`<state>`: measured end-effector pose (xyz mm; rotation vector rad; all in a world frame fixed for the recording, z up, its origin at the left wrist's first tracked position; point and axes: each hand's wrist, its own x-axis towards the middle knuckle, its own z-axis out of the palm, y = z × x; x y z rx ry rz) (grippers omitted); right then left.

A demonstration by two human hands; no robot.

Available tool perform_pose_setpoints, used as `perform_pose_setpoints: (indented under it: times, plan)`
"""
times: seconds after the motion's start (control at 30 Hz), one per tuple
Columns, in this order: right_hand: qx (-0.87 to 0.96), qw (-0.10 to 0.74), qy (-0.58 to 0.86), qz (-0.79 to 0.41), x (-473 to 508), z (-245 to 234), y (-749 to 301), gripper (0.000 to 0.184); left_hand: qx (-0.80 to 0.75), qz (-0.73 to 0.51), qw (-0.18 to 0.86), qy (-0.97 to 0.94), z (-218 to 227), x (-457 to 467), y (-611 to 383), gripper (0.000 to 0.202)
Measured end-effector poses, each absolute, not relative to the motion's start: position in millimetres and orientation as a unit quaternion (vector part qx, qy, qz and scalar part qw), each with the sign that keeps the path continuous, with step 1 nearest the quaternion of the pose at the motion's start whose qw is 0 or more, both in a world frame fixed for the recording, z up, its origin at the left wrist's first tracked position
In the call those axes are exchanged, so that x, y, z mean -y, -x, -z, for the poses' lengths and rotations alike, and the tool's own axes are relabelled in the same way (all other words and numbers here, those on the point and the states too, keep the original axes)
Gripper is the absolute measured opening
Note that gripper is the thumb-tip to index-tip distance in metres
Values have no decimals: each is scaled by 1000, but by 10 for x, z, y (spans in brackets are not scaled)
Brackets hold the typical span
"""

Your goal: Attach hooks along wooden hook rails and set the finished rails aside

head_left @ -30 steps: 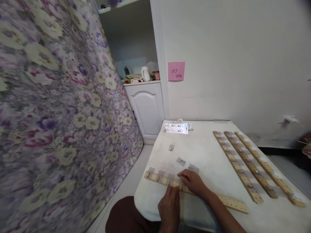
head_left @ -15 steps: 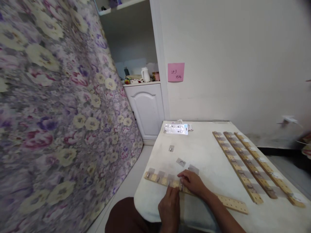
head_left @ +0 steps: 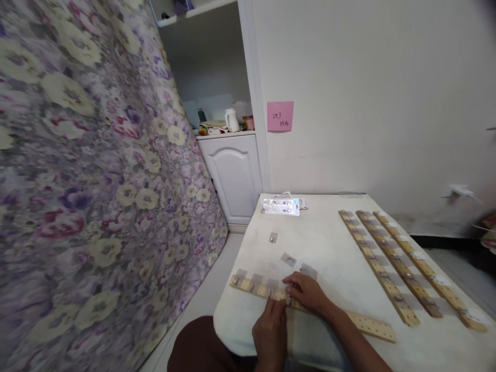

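A pale wooden strip with rows of holes (head_left: pixel 372 324) lies slantwise at the front of the white table. Along its left half stand several clear square pads with small metal hooks; one is this hook (head_left: pixel 252 285). My left hand (head_left: pixel 271 328) is closed, its fingertips against the strip's near edge, left of centre. Over the strip from the far side, my right hand (head_left: pixel 307 292) has its fingers bent around another small metal hook (head_left: pixel 289 299), partly hidden. Just beyond lie loose clear hook pads: one pad (head_left: pixel 289 259), a farther pad (head_left: pixel 273 238), and one beside the right hand (head_left: pixel 309 271).
Three wooden strips with hooks lie side by side at right, including the left strip (head_left: pixel 364 248). A clear hook package (head_left: pixel 279 206) is at the table's far end. A floral curtain (head_left: pixel 108 181) hangs at left; a cabinet (head_left: pixel 234 175) and wall stand behind.
Almost nothing differs. My right fingers have shifted very slightly at the hook; the left hand keeps its place on the strip.
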<state>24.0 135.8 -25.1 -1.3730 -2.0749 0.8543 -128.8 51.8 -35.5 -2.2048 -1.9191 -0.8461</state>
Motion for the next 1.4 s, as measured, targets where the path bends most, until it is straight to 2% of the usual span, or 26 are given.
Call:
perform_pose_setpoints:
  times: [0.4,0.8,0.93,1.27,1.4]
  plan:
    - [741,278,502,-347,-1375,258,-249,31,623,291,51,724,336,-522,1286,24]
    - [677,301,496,-452,-1454,328,-210,28,625,292,48,722,356,-536,1299,22]
    - [693,326,482,-425,-1406,303,-243,31,619,303,43,723,348,-531,1301,23]
    - [688,404,502,-333,-1292,218,-261,24,609,355,8,709,333,-500,1304,21]
    - [632,467,554,-274,-1266,198,-382,25,605,361,-7,710,338,-488,1328,20]
